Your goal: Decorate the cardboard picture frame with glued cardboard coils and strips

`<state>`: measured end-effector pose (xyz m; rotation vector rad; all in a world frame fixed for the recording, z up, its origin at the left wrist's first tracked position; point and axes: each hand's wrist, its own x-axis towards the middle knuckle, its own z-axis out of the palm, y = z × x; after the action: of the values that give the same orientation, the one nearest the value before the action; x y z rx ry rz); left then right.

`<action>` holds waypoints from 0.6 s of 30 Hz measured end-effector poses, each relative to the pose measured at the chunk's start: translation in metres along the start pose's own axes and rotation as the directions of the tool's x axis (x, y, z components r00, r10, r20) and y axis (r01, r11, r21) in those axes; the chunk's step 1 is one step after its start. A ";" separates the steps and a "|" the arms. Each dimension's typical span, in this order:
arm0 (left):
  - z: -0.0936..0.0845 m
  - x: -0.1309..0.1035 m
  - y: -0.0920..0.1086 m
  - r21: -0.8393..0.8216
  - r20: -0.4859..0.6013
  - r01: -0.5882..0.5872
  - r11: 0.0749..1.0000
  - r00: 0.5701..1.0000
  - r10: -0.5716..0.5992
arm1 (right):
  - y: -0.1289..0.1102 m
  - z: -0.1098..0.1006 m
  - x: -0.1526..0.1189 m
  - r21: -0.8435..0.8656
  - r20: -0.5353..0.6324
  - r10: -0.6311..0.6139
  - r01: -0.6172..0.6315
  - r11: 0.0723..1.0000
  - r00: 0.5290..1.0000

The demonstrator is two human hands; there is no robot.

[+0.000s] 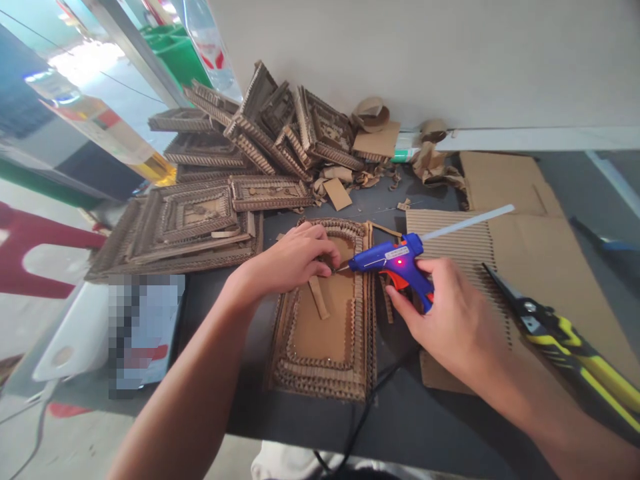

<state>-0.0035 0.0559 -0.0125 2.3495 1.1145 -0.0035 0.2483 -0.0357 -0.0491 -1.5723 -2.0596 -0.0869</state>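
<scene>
My right hand (pixel 450 320) is wrapped round a blue hot glue gun (pixel 387 257) with an orange trigger and a lit red light. A white glue stick (pixel 470 221) juts out of its back end. The nozzle points left, close to the fingertips of my left hand (pixel 300 257). Those fingers are pinched together over a cardboard frame (pixel 325 377) built of corrugated strips; what they hold, if anything, is too small to make out. Within the frame, a narrow cardboard strip (pixel 319 299) lies slanted on the flat tan base, just below my left hand.
Yellow-and-black snips (pixel 555 333) lie on cardboard sheets (pixel 525 247) at right. Several corrugated cardboard frames (pixel 200 220) are stacked at left and back. Paper scraps (pixel 435 167) sit by the wall. A phone (pixel 150 340) is at left; a black cord (pixel 373 400) runs along the front.
</scene>
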 end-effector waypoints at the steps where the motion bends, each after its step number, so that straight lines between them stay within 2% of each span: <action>1: 0.000 0.000 0.000 0.005 0.004 -0.003 1.000 1.000 0.002 | 0.000 0.000 0.000 0.002 -0.003 -0.004 0.004 1.000 1.000; 18: 0.001 0.001 -0.004 0.003 -0.020 -0.030 1.000 0.999 0.030 | -0.011 -0.001 -0.010 0.068 0.019 -0.010 0.009 0.998 1.000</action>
<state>-0.0055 0.0577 -0.0151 2.3735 1.0888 0.0296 0.2402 -0.0479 -0.0500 -1.5285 -2.0630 -0.0048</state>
